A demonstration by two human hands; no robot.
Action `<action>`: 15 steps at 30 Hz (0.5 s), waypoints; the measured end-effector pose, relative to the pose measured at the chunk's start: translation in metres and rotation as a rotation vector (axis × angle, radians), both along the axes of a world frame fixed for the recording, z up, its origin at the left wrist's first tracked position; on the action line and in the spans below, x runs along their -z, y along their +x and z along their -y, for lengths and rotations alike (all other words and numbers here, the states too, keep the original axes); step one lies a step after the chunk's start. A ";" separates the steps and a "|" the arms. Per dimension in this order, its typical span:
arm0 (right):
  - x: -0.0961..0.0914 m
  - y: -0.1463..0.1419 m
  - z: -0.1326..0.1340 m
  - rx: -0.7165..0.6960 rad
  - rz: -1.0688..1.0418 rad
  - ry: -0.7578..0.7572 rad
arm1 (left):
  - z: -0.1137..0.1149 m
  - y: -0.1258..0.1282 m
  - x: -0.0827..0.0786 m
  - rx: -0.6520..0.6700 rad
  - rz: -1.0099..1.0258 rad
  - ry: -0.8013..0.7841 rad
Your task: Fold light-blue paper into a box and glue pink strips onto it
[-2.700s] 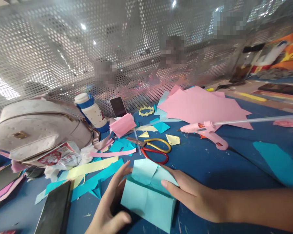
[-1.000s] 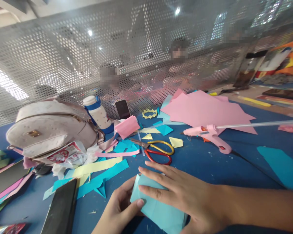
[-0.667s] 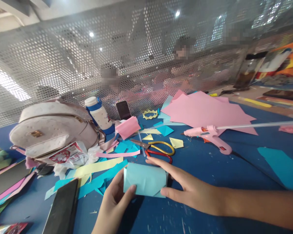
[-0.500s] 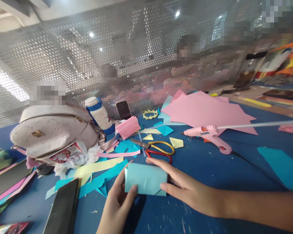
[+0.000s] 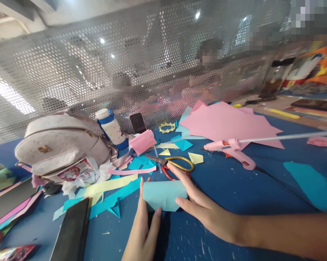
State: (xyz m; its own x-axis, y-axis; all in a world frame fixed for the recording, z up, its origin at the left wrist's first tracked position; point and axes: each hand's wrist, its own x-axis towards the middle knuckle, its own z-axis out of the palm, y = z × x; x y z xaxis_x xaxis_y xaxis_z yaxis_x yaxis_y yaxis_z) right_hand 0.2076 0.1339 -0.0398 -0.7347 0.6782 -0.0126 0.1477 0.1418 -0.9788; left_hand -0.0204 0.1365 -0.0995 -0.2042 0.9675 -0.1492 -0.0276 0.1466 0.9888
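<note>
A folded piece of light blue paper (image 5: 165, 195) is held between my two hands above the blue table. My left hand (image 5: 145, 221) grips its left end, with the thumb at the lower edge and fingers behind. On the right end, my right hand (image 5: 198, 204) has its thumb on the front face and its index finger along the top corner. Just behind the paper lie scissors (image 5: 179, 163) with one yellow and one red handle, partly covered by my right fingers. The pink glue gun (image 5: 234, 150) rests to the right with a clear glue stick in it.
Paper scraps (image 5: 117, 197) in blue, yellow and pink spread left of my hands. A black phone (image 5: 72, 228) lies front left. Behind stand a pale backpack (image 5: 57, 141), a bottle (image 5: 111, 130) and a pink folded paper (image 5: 143, 142). Pink sheets (image 5: 228, 121) are stacked at the back.
The folded paper has tilted and shifted slightly right and up. My left hand has moved right, its thumb sliding toward the lower edge. My right index finger reaches higher over the scissors.
</note>
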 end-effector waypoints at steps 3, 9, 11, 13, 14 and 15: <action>-0.001 -0.001 0.001 0.028 -0.038 -0.019 | 0.000 0.005 0.001 -0.028 0.009 -0.021; 0.000 -0.004 0.001 0.034 -0.069 -0.028 | -0.005 0.014 -0.006 -0.062 0.002 -0.007; 0.002 -0.005 0.000 0.043 -0.070 -0.026 | -0.001 0.017 -0.010 -0.060 -0.006 0.007; 0.004 -0.005 -0.001 0.043 -0.073 -0.009 | 0.012 0.021 -0.013 -0.058 -0.018 0.030; 0.005 -0.004 -0.003 0.041 -0.080 0.011 | 0.021 0.023 -0.014 -0.057 -0.026 0.047; 0.006 -0.004 -0.004 0.037 -0.085 0.037 | 0.033 0.025 -0.016 -0.057 -0.034 0.065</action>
State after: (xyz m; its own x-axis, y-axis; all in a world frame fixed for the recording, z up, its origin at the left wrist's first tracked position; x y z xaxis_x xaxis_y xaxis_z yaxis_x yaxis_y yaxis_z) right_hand 0.2038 0.1379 -0.0459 -0.7068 0.7035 0.0747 0.0697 0.1744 -0.9822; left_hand 0.0044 0.1036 -0.0839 -0.2629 0.9616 -0.0783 0.0002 0.0812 0.9967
